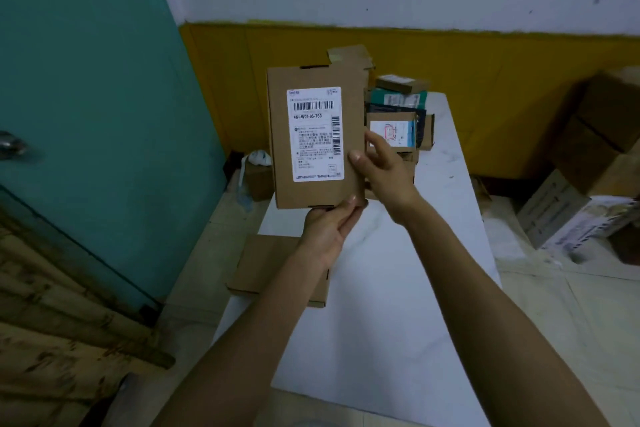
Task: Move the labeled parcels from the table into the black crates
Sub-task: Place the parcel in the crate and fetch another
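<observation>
2 hands hold 1 flat parcel (313,135) upright above the white table (388,288), its label (314,134) facing the camera. Going left to right: a teal door (86,80) fills the left side; a second flat box (277,269) lies at the table's left edge, partly overhanging it; the left hand (327,229) pinches the raised parcel's bottom edge with its fingertips, palm underneath; the right hand (381,166) grips the parcel's right edge, thumb on the front face and fingers behind. Beyond the right hand a pile of parcels (398,114) sits at the table's far end, and stacked cartons (595,149) stand on the floor at the right. No black crate is in view, so the parcel must travel out of frame. The grip looks light, on edges only, so the parcel could slip or tip if 1 hand lets go early. The overhanging box could be knocked to the floor by a passing forearm.
</observation>
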The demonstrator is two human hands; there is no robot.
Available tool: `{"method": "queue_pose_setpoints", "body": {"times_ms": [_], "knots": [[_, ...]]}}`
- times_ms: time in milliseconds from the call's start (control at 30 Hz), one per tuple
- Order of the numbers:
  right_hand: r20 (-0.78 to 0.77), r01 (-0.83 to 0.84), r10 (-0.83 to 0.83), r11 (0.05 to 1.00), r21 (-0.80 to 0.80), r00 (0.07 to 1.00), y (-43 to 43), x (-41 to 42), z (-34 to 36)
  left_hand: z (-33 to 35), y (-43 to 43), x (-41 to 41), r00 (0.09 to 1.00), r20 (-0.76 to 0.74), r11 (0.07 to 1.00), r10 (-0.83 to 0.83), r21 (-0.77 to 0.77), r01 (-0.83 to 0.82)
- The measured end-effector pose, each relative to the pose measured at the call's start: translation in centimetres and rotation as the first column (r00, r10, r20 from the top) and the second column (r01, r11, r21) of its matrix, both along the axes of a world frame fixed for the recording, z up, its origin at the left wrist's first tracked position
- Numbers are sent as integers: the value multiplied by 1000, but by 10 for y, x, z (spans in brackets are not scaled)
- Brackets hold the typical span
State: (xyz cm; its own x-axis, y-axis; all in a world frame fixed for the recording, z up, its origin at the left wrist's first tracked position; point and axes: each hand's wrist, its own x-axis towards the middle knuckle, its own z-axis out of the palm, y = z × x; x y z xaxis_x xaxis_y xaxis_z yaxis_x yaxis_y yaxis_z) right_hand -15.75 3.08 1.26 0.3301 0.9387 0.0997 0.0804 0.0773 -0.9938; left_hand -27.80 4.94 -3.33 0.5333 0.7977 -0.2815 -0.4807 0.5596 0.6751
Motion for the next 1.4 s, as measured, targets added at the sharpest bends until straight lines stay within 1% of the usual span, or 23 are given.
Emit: {"method": "queue_pose_setpoints", "body": {"times_ms": [100,200,267,400,533,667,767,1000,1100,1233,1333,1400], "knots": [[-75,-40,40,999,-2,996,-5,-1,-5,2,3,-6,1000,-22,999,-17,34,18],[-122,-23,24,1000,8,992,-7,2,-4,3,3,-13,989,-120,993,-88,72,97],[-161,-3,4,1000,7,987,-10,5,-6,3,6,-20,986,-153,993,-63,85,76],[-251,-4,-5,999,-36,968,-20,15,-15,-4,18,-45,979,-191,994,75,87,-60],[-323,-6,-21,997,-81,946,-27,13,-31,-12,24,-58,954,-292,982,66,189,-10],[-404,20,-80,988,-150,911,-31,9,-48,-20,23,-62,956,-291,989,37,148,7],[-422,29,-113,979,-199,899,-35,7,-56,-26,23,-65,955,-293,993,35,116,-1],[-418,29,-127,972,-232,900,-33,3,-63,-30,24,-68,947,-321,992,24,122,16],[-418,28,-129,970,-240,899,-32,0,-62,-27,22,-72,946,-322,993,41,114,-5],[-433,-64,-39,973,-221,901,-31,-7,-57,-20,5,-87,937,-325,989,129,112,-98],[-447,-232,125,953,-193,886,-24,-27,-50,-14,-20,-115,909,-292,954,297,127,-271],[-455,-372,258,911,-180,852,-20,-52,-45,-11,-45,-139,852,-280,897,443,135,-422]]}}
